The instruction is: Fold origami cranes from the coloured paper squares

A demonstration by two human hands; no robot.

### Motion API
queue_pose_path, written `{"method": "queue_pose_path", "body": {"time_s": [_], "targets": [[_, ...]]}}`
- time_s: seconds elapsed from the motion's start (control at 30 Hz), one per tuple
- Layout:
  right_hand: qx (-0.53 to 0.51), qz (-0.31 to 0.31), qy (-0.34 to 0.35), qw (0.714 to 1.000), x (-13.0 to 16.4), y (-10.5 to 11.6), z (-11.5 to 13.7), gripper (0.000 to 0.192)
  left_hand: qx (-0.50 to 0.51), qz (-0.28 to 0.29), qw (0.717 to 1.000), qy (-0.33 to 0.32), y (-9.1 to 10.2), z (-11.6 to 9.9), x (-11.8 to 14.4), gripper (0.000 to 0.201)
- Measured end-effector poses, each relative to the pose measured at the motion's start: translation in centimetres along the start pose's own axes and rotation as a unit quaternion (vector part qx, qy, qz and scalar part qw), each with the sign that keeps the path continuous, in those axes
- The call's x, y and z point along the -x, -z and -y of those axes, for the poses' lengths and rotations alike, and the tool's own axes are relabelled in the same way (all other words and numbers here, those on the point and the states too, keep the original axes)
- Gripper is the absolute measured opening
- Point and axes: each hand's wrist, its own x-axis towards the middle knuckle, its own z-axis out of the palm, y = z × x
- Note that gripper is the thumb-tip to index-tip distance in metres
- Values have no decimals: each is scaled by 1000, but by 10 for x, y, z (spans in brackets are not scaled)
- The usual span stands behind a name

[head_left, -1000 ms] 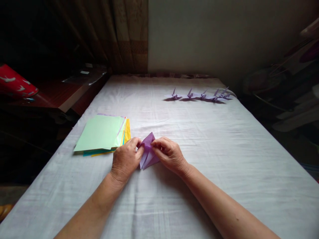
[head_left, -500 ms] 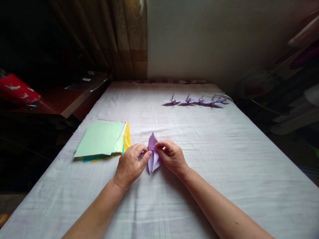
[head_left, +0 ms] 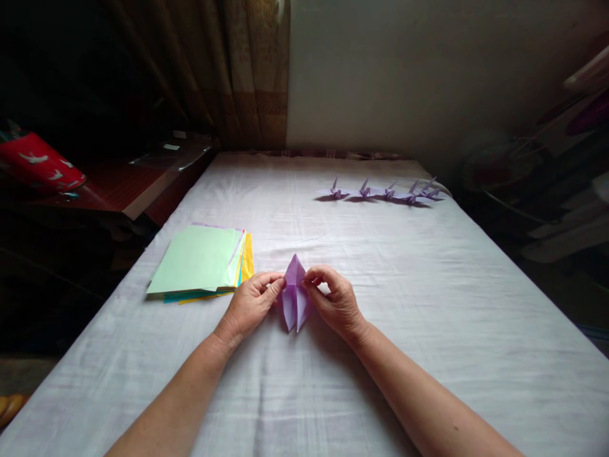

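Between my hands is a purple sheet of origami paper (head_left: 294, 295), folded into a long diamond with a split, two-pointed lower end. My left hand (head_left: 251, 301) pinches its left edge between thumb and fingers. On the other side, my right hand (head_left: 334, 299) grips the right edge the same way, fingers curled. The paper's upper point faces away from me. Parts of both side edges are hidden behind my fingertips.
A stack of coloured paper sheets (head_left: 200, 259), pale green on top, lies left of my hands. Several purple paper cranes (head_left: 364, 190) stand in a row at the far right of the cloth-covered table (head_left: 428, 304). A red bird-patterned container (head_left: 40, 164) lies on a wooden surface at left.
The folded paper's lower end now shows two separate points side by side. My left thumb has shifted up to the paper's edge. The view has moved slightly.
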Motion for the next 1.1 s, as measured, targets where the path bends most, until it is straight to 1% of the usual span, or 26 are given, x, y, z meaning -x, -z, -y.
{"method": "queue_pose_path", "body": {"time_s": [0.1,0.17,0.23,0.27,0.33,0.43,0.53,0.63,0.73,0.93,1.1], "targets": [[-12,3,-54,998,3,-1,-1,11,-5,-34,999,-34,-5,6,-1,29],[-14,19,-85,996,4,-1,-2,20,-11,-48,998,-45,-7,9,-1,24],[2,39,-98,994,4,-1,-3,28,-15,-54,997,-54,-9,10,-1,19],[15,48,-99,994,3,-1,-3,29,-18,-55,997,-57,-10,10,-1,17],[43,56,-90,993,2,-1,-2,26,-31,-59,996,-60,-11,10,-1,14],[64,54,-63,994,0,0,-1,23,-75,-61,994,-59,-12,7,-2,12],[52,57,-35,996,-2,4,0,28,-110,-62,990,-62,-13,6,-3,11],[37,63,-24,997,-4,10,3,28,-124,-60,988,-63,-13,4,-2,12],[36,50,-19,998,-6,12,4,24,-137,-53,987,-59,-13,3,-1,12],[46,17,-3,999,-8,12,7,11,-143,-52,986,-64,-13,1,1,12],[56,4,2,998,-10,13,8,10,-145,-53,985,-72,-14,0,2,11]]}}
